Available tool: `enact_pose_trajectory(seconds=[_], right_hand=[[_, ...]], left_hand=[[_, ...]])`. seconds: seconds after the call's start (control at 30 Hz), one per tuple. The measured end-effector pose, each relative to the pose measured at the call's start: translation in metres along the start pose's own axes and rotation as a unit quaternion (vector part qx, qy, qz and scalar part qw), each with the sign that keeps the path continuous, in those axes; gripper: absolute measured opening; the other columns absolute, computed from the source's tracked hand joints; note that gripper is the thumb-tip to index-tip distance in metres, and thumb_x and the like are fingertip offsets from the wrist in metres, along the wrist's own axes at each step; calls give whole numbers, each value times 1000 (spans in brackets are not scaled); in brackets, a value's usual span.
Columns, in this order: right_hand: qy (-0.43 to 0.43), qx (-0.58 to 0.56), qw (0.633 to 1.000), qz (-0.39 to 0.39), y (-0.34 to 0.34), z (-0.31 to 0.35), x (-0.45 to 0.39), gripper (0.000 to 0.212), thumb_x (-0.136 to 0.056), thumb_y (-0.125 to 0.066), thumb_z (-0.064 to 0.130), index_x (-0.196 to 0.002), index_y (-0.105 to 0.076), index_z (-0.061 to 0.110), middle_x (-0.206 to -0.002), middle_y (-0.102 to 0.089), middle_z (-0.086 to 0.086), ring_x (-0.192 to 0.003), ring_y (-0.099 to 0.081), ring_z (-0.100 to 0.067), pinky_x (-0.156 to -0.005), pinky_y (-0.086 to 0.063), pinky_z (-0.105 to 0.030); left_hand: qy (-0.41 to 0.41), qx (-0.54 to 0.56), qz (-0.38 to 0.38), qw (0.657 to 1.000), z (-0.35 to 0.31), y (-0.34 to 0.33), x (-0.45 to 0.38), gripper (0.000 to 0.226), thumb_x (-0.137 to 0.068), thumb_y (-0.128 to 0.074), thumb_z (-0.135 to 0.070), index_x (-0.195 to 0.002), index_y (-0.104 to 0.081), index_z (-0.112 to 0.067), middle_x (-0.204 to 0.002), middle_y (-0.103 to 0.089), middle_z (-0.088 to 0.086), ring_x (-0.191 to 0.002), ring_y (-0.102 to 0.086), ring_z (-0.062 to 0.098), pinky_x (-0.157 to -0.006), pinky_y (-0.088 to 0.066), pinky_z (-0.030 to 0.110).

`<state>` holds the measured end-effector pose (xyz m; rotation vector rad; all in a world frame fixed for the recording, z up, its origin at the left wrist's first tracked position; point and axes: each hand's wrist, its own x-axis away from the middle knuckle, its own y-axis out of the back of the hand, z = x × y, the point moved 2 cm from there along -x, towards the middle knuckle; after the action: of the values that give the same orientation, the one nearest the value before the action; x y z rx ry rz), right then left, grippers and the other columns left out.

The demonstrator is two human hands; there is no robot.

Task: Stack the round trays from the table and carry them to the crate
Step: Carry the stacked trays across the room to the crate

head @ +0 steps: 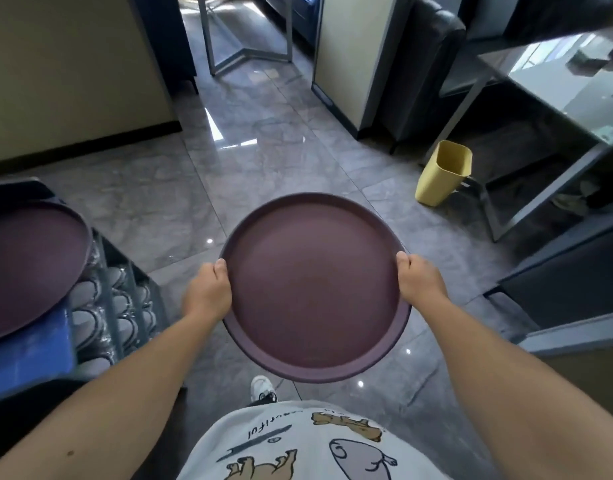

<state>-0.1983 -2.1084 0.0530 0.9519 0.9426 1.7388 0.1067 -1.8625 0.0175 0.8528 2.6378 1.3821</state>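
A white printed shirt [298, 445] fills the bottom edge, with one white shoe [261, 388] on the grey tiled floor [256, 140] just ahead of it. Both bare forearms reach forward. The left hand [208, 292] and the right hand [421, 280] hold a stack of dark purple round trays [315, 289] between them, held roughly level above the floor. Each thumb lies over the rim, the left fingers [221, 271] clamped on the left edge and the right fingers [403, 263] clamped on the right edge; the other fingers are hidden under the stack. At least two rims show along the near edge, so the stack is more than one tray, but the count cannot be told.

Left of the left fingers, well apart, another purple tray [31, 268] rests on a blue crate [31, 351]; beside it a dark rack [118, 299] holds wrapped bowls. Beyond the right fingers a yellow bin [443, 173] stands on the floor at the foot of a glossy tabletop [557, 81]. Farther off is a doorway with a metal frame [242, 53].
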Motion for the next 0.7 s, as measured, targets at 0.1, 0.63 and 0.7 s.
enact_pose_trajectory(seconds=[0.1, 0.63, 0.7], right_hand=[[18, 2, 1000, 3, -10, 50, -43, 53, -98, -25, 43, -94, -61, 4, -100, -64, -22, -93, -55, -38, -75, -38, -41], [246, 84, 957, 126, -126, 336, -294, 57, -97, -24, 46, -104, -60, 2, -106, -63, -25, -98, -57, -40, -76, -39, -41], [289, 95, 941, 146, -139, 380, -312, 57, -96, -24, 48, -104, -58, 3, -106, -63, -24, -99, -57, -40, -79, -41, -43]], left_hand=[[11, 2, -17, 1000, -5, 19, -51, 45, -96, -20, -49, -88, -48, -14, -96, -61, 16, -80, -46, 27, -72, -33, 38], [228, 3, -194, 954, 39, 79, -222, 45, -95, -21, -48, -79, -45, -14, -72, -51, 5, -71, -48, 29, -64, -34, 39], [270, 9, -225, 936, 42, 90, -227, 42, -96, -23, -47, -79, -44, -15, -73, -53, 7, -71, -49, 30, -64, -34, 39]])
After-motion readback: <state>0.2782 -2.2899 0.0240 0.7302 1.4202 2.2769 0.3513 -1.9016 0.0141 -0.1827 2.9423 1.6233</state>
